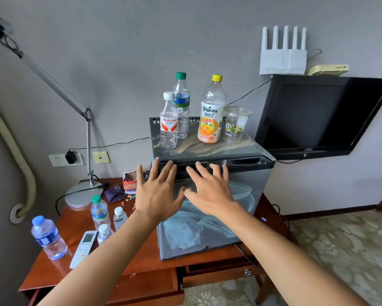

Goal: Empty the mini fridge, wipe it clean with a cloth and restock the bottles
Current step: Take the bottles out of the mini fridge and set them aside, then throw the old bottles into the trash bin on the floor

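Steel mini fridge [236,206] door beneath both spread hands [183,191].

Mini fridge [212,208] on the desk [110,270], bottles above and beside it.
Three bottles [211,111] and a cup [235,124] stand on the fridge top (cup rightmost); four more bottles [49,238] and a remote [84,248] lie left, a lamp [84,193] behind them, a screen [318,115] right.

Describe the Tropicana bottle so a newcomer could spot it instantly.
Find the grey metal mini fridge on the wooden desk; three bottles and a clear plastic cup stand on its top. The Tropicana bottle stands just left of that cup. It alone has a yellow cap and an orange fruit label.
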A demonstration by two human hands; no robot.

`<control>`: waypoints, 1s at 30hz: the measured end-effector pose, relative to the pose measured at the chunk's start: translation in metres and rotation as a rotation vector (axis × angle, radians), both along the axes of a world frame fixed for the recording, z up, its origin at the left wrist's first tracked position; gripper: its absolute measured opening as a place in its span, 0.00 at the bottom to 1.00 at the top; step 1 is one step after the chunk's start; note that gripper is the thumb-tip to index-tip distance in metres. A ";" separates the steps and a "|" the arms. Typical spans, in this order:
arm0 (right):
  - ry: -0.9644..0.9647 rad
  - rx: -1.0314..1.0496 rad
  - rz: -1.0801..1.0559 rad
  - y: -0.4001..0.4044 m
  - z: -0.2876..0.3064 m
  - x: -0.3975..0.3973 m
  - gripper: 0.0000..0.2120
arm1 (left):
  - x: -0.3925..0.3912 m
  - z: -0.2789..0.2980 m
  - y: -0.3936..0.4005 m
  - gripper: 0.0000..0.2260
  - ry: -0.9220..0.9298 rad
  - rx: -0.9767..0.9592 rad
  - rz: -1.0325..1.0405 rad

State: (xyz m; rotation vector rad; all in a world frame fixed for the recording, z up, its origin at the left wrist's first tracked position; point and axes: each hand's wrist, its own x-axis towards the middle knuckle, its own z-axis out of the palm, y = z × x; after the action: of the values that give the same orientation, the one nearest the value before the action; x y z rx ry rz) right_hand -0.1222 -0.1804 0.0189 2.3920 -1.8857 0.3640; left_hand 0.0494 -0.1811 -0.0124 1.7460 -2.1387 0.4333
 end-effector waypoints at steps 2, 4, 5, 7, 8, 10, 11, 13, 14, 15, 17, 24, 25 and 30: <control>0.007 0.010 0.005 0.000 0.001 -0.001 0.32 | -0.001 0.000 0.001 0.35 -0.002 -0.007 0.001; 0.009 0.020 0.020 0.001 0.005 -0.005 0.31 | -0.001 0.001 0.002 0.36 0.004 -0.028 -0.004; 0.010 0.019 0.033 0.002 0.008 -0.009 0.31 | -0.002 0.002 0.002 0.37 0.014 -0.039 -0.011; 0.014 -0.002 0.055 0.001 0.014 -0.020 0.32 | -0.008 0.006 0.002 0.38 0.040 -0.064 -0.033; 0.018 -0.029 0.057 0.000 0.018 -0.028 0.32 | -0.013 0.009 0.002 0.38 0.052 -0.080 -0.051; 0.017 -0.125 0.034 -0.004 0.027 -0.046 0.32 | -0.025 0.017 -0.002 0.38 0.090 -0.134 -0.094; 0.006 -0.188 0.012 -0.008 0.032 -0.056 0.32 | -0.033 0.023 -0.005 0.38 0.113 -0.163 -0.116; -0.050 -0.310 -0.042 -0.018 0.045 -0.077 0.32 | -0.051 0.037 -0.013 0.37 0.147 -0.201 -0.153; -0.080 -0.360 -0.067 -0.025 0.051 -0.087 0.32 | -0.061 0.043 -0.018 0.37 0.159 -0.213 -0.164; -0.099 -0.402 -0.088 -0.033 0.057 -0.098 0.31 | -0.072 0.049 -0.026 0.37 0.168 -0.223 -0.171; -0.119 -0.463 -0.121 -0.051 0.067 -0.118 0.31 | -0.090 0.060 -0.043 0.38 0.194 -0.221 -0.158; -0.121 -0.389 -0.126 -0.128 0.094 -0.164 0.33 | -0.136 0.080 -0.107 0.45 0.298 -0.214 0.019; -0.142 -0.369 -0.104 -0.139 0.095 -0.167 0.35 | -0.142 0.082 -0.114 0.45 0.296 -0.229 0.041; -0.223 -0.272 0.037 -0.186 0.093 -0.174 0.36 | -0.167 0.084 -0.134 0.46 0.275 -0.331 0.148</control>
State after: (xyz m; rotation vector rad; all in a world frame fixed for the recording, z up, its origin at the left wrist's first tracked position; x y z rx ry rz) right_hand -0.2962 -0.3663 0.1116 2.2857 -1.7388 0.8617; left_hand -0.1174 -0.3148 0.0715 1.6680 -1.6509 0.5180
